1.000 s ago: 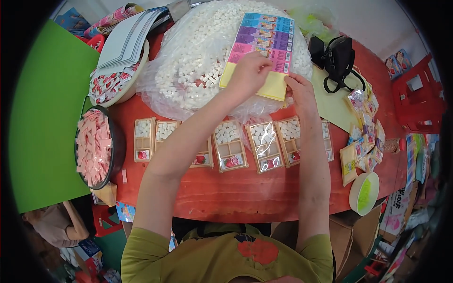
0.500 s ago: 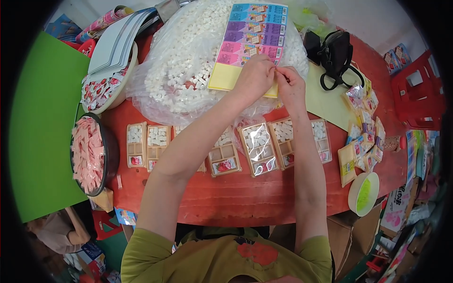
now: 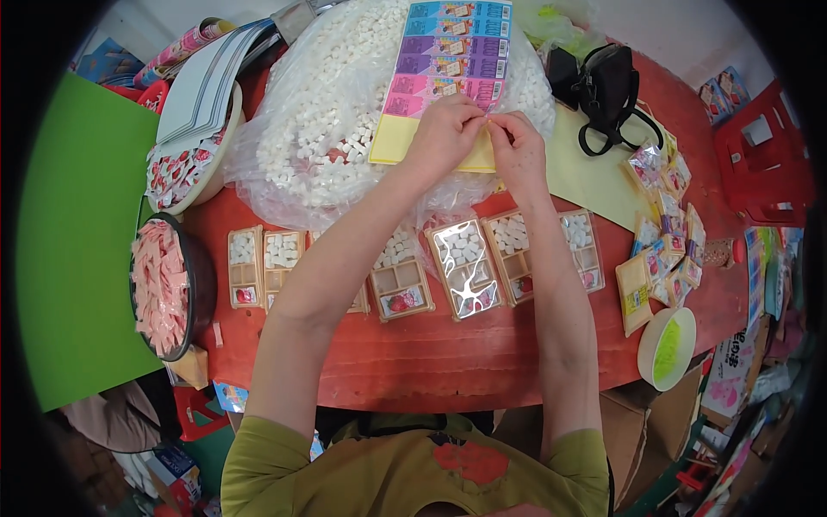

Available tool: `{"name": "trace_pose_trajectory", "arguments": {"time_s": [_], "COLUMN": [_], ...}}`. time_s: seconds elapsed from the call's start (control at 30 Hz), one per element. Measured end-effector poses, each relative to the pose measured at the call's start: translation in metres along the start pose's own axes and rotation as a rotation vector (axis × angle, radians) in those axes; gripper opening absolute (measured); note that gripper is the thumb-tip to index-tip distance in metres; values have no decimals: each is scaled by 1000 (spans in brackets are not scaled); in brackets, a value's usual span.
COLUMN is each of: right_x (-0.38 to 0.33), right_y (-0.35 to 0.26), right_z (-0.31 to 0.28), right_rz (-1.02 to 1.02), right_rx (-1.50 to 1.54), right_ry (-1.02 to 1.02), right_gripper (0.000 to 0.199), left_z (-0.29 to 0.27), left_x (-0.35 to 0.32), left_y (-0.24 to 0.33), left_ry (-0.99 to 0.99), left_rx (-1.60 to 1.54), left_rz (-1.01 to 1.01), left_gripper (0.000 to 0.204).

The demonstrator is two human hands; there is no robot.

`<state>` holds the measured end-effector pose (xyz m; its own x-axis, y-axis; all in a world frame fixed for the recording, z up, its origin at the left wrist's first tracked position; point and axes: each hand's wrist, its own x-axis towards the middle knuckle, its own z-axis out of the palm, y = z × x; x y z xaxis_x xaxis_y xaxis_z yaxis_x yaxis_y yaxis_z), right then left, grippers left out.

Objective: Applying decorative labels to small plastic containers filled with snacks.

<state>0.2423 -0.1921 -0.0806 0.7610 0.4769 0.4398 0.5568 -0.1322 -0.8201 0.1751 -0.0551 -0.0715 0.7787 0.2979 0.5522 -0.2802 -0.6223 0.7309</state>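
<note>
Sheet of labels (image 3: 448,65) lies over a clear bag of white cubes (image 3: 314,121), its long axis running away from the person, far end leaning slightly right, plain yellow end nearest. Blue, purple and pink strips cross it, barcodes at their right ends, the fine print too small to read. Left hand (image 3: 444,136) and right hand (image 3: 519,157) meet at its right edge, thumbs and forefingers pressed together, though what they pinch cannot be told

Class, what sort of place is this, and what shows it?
Probably a small hand-packing workshop: a row of part-filled trays on a red table, a big bag of white pieces, and a sheet of coloured labels.
</note>
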Motion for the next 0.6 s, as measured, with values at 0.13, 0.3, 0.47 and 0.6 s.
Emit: {"name": "trace_pose_trajectory", "arguments": {"time_s": [0.13,0.3,0.47,0.6], "right_x": [0,-1,-1,-2], "right_y": [0,-2,1,1], "right_z": [0,1,2,3], "right_rz": [-133,-167,-106,-142], "right_rx": [-81,-108,-27,-85], "right_ry": [1,-2,3,7], "right_gripper": [12,12,12,11], "left_z": [-3,-6,-7,-6], "left_x": [4,4,-1,-1], "left_y": [12,10,2,4], "left_ry": [-64,-49,-40,-67], "left_rx": [167,126,-69,-46], "left_rz": [-17,-73,-99,-94], "left_gripper": [13,14,14,14]}}
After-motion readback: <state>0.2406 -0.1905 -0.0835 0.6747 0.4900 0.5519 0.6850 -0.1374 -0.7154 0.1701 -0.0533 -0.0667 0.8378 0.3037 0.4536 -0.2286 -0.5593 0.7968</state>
